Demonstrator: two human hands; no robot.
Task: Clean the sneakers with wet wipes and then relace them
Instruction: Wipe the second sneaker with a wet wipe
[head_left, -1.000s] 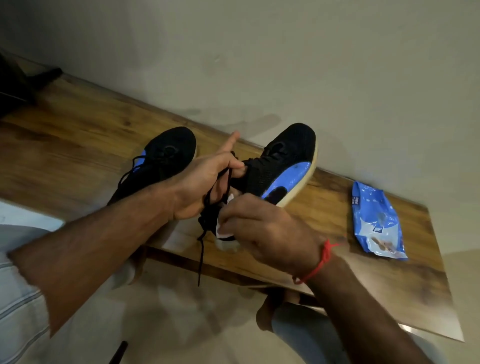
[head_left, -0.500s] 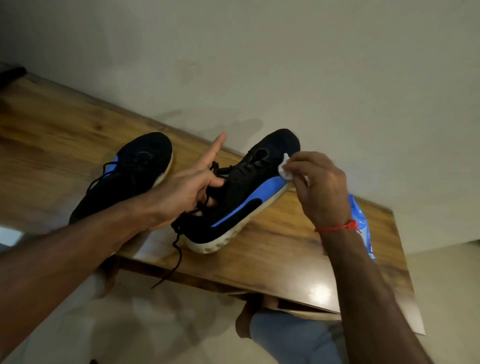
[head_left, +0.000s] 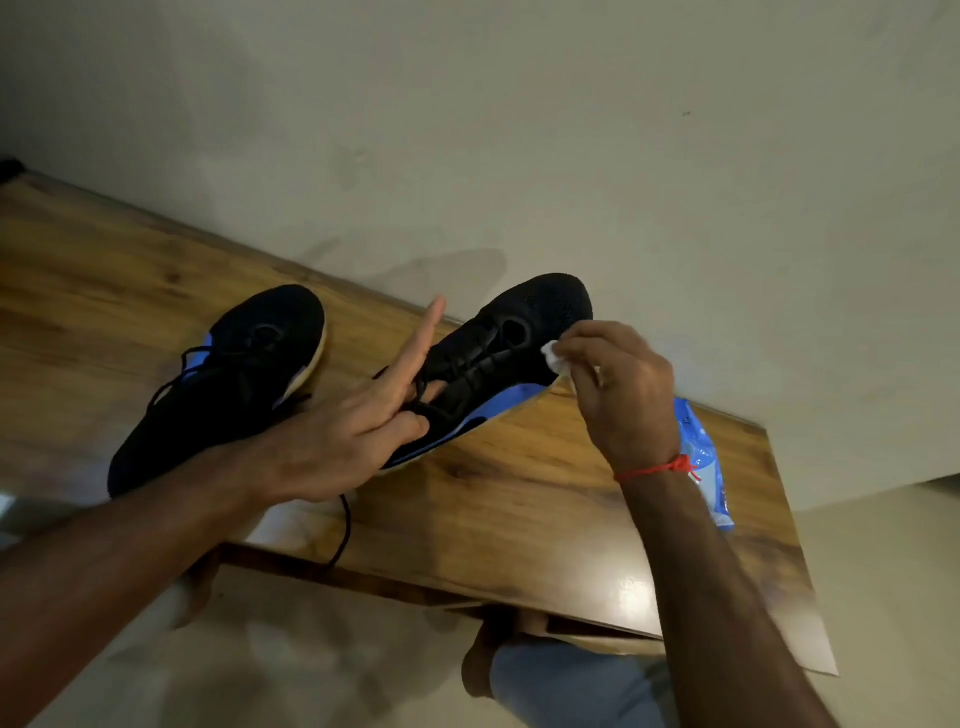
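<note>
Wiping the right-hand sneaker with a wet wipe: the cleaning step is in hand, and relacing appears not yet begun, since both shoes show laces threaded. The right hand pinches the small crumpled wipe between thumb and fingertips and sets it against the outer side of the upper, near the toe. The left hand steadies the shoe at its collar end; its lower fingers curl about the laces while the index finger stands straight and free. The sneaker rests on the wooden table, tipped onto its sole edge so the blue side panel faces the viewer. Its long axis runs from lower left to upper right, heel toward the person and toe toward the wall. The second sneaker lies just beside it on the left, roughly parallel, toe likewise away. A blue wipes packet lies on the table, partly hidden behind the right wrist. The next move likely calls for drawing the wipe along the upper while the left hand holds the shoe against the push.
</note>
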